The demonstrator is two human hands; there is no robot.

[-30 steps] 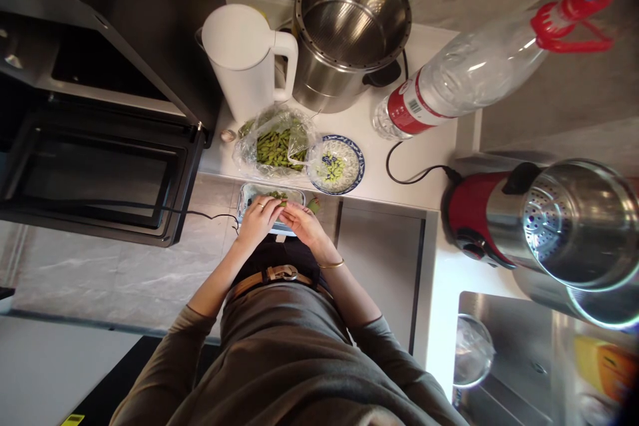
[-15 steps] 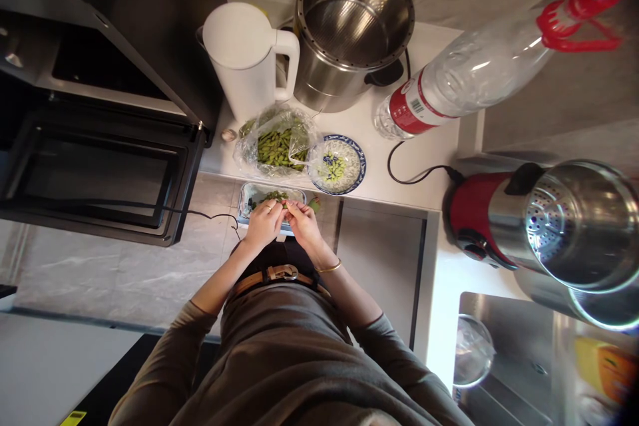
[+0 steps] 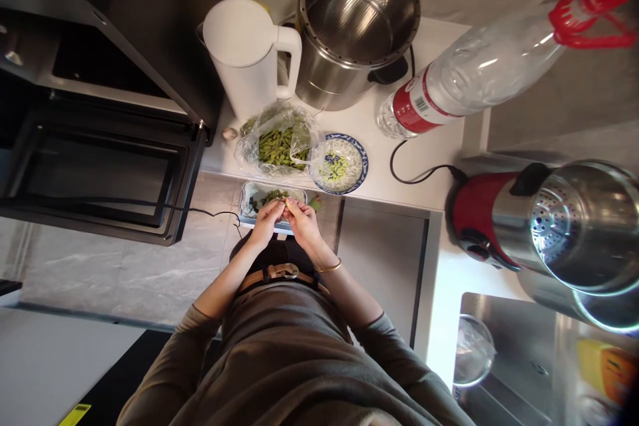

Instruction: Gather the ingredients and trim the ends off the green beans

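Note:
My left hand (image 3: 268,218) and my right hand (image 3: 303,221) meet fingertip to fingertip, both closed in a pinch. Between them is an edamame pod, mostly hidden by the fingers. Directly below is a small lined bin (image 3: 245,202) with green shells (image 3: 272,196) inside. Beyond it on the counter lies an open clear plastic bag (image 3: 319,132) full of green edamame pods (image 3: 279,146). To its right sits a blue-rimmed plate (image 3: 363,170) carrying several pale green shelled beans (image 3: 335,166). Part of the bag overlaps the plate's left edge.
A white pitcher (image 3: 239,40) and a steel pot (image 3: 332,86) stand behind the bag. A large plastic bottle (image 3: 424,101) and a red-and-steel appliance (image 3: 482,213) occupy the right side, by the sink (image 3: 519,359). At left, a dark oven door (image 3: 100,180) hangs open, with a cable across it.
The green pod visible between my fingers a second ago is now mostly covered. My left hand has turned slightly and drawn in close to my right fingertips. The view has shifted a little.

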